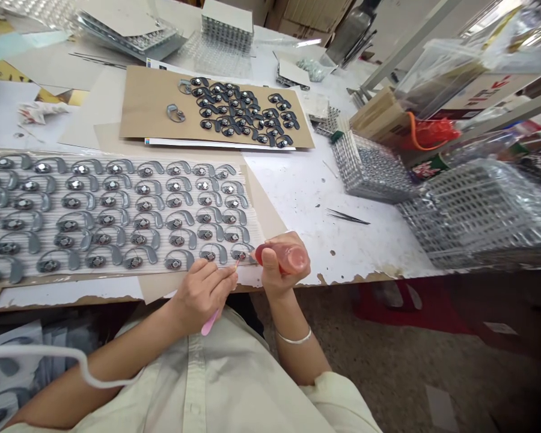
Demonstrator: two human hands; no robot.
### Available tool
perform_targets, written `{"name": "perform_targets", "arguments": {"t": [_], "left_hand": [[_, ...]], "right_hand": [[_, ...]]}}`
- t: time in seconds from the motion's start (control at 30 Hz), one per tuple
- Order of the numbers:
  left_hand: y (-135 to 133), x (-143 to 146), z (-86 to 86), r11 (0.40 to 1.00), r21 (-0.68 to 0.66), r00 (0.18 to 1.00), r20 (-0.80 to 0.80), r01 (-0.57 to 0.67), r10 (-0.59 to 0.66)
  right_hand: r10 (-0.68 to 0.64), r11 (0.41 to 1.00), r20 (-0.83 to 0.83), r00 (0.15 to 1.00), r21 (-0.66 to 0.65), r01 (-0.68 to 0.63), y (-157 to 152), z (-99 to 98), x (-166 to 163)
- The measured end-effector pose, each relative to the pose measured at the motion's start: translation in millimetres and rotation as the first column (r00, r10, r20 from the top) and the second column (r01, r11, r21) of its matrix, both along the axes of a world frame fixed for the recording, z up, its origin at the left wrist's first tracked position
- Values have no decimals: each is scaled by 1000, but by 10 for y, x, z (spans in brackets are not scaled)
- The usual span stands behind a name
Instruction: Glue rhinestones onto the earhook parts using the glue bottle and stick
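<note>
My left hand (202, 294) is closed around a slim pink-handled tool (210, 323), whose thin tip points at the row end nearest me. In my right hand (279, 270) is a translucent red squeeze bottle (295, 257), tilted with its nozzle toward the same spot. Beneath both tips lies a grey ear-hook earphone piece (242, 248), partly covered by the tools. It is the corner one of several rows of such pieces, each with a shiny round part, on a white ribbed sheet (157, 237).
Behind the sheet, a brown cardboard (153, 90) carries more dark ear-hook pieces. Black tweezers (348, 216) lie to the right. Stacked clear trays (369, 168) and a plastic-wrapped bundle (482, 210) occupy the right side. A white cable (85, 367) crosses near my left arm.
</note>
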State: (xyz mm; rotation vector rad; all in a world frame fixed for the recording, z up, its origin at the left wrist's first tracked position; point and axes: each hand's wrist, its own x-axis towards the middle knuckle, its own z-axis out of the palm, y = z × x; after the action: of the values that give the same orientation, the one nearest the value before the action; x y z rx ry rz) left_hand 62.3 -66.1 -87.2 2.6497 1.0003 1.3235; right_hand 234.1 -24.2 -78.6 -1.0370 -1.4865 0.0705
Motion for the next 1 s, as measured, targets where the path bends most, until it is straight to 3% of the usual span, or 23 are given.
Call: {"name": "perform_targets", "arguments": {"t": [0.63, 0.83, 0.9, 1.0], "left_hand": [[-9, -6, -17, 999, -42, 1000, 17, 4, -3], [13, 0, 42, 999, -44, 999, 47, 2, 0], [20, -5, 48, 999, -48, 999, 39, 5, -3], [28, -16, 51, 998, -69, 1000, 29, 11, -9]], "right_hand": [[78, 995, 12, 997, 58, -79, -22, -3, 10], [-78, 982, -316, 946, 137, 127, -151, 64, 10], [-140, 979, -345, 928, 93, 182, -226, 67, 18], [-143, 988, -328, 934, 14, 156, -352, -4, 53]]}}
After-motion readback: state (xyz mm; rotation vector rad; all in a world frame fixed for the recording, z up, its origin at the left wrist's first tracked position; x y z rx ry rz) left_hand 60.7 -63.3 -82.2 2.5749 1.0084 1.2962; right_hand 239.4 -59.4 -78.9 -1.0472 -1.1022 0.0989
